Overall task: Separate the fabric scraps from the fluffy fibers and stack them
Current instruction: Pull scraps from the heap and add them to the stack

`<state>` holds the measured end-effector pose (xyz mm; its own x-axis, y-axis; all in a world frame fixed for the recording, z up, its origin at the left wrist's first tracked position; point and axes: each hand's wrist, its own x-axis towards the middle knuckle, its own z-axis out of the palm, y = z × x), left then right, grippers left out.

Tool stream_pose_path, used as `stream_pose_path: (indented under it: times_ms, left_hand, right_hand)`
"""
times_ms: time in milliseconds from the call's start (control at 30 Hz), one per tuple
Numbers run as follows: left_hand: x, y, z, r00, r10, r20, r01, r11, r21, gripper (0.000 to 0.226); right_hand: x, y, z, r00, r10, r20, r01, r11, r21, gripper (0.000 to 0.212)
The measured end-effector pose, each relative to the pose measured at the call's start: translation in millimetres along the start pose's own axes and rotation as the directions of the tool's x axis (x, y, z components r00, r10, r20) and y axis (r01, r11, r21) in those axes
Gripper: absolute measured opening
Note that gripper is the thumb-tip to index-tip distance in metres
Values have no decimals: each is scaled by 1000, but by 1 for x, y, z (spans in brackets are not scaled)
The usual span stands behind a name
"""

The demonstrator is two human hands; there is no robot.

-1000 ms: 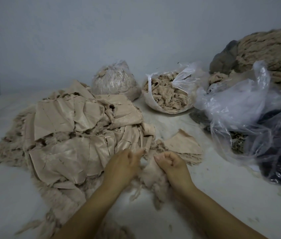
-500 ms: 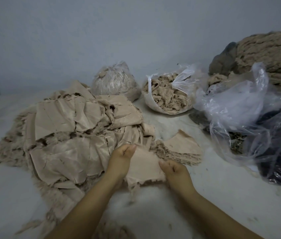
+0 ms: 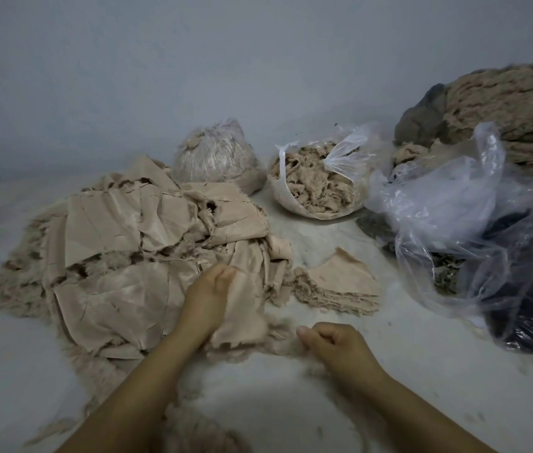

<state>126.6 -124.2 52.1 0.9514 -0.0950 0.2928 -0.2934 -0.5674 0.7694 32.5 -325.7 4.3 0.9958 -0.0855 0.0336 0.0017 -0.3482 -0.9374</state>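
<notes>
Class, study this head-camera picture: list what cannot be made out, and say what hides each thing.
- Dark contents of the clear bags: head view, veiled by crumpled plastic.
- Right hand: fluff it may pinch is motion-blurred.
- Brown heap: cut by the right edge.
- Tied bag: contents clouded by plastic.

Scrap pile [image 3: 121, 243] heaped at left on floor [image 3: 373, 371], small scrap stack [image 3: 340, 286] laid just to its right, tied bag [image 3: 216, 155] & open fibre bag [image 3: 317, 188] set behind, loose plastic bags [image 3: 454, 223] at right, fibre mound [image 3: 513, 103] behind them.
</notes>
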Motion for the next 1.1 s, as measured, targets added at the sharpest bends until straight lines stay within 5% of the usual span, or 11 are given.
stream_pose_path:
  times_ms: [100,200,267,400,533,600,667,733,833,1100]
  left_hand:
    - [-7,17,7,944,143,299,-143,989,-22,28]
    - [-15,31,21,907,195,373,-140,975,-171,35]
    - [-15,30,23,922,197,332,-134,970,-204,36]
    - [-7,15,17,986,83,143,-68,992,-104,45]
    - [-7,-4,5,984,-152,-97,128,967,-219,46]
    - [-14,1,9,969,-213,127,246,886,-392,41]
    - [-23,8,21,890,-129,437,353,801,-483,42]
    - [-32,14,31,816,-5,579,374,767,-521,37]
    - [-35,10,35,842,18,538,350,741,-573,25]
    - [-19,-17,22,902,-368,225,429,719,-547,35]
  right_hand:
    - [3,-17,4,998,-41,53,40,999,22,47]
    - [15,-32,14,993,-82,83,69,987,148,25]
    - [20,-32,22,995,-103,-4,102,979,179,10]
    - [19,-25,25,989,-64,-132,92,971,219,25]
    - [24,-23,13,946,-10,-325,109,952,287,36]
    - [26,-28,16,943,-45,-330,144,948,282,35]
    - [25,-33,22,957,-74,-279,159,943,293,30]
    - [24,-37,26,973,-85,-216,151,938,311,22]
    - [24,-33,16,966,-89,-243,160,942,293,29]
    - [26,-19,0,906,13,-424,110,958,264,34]
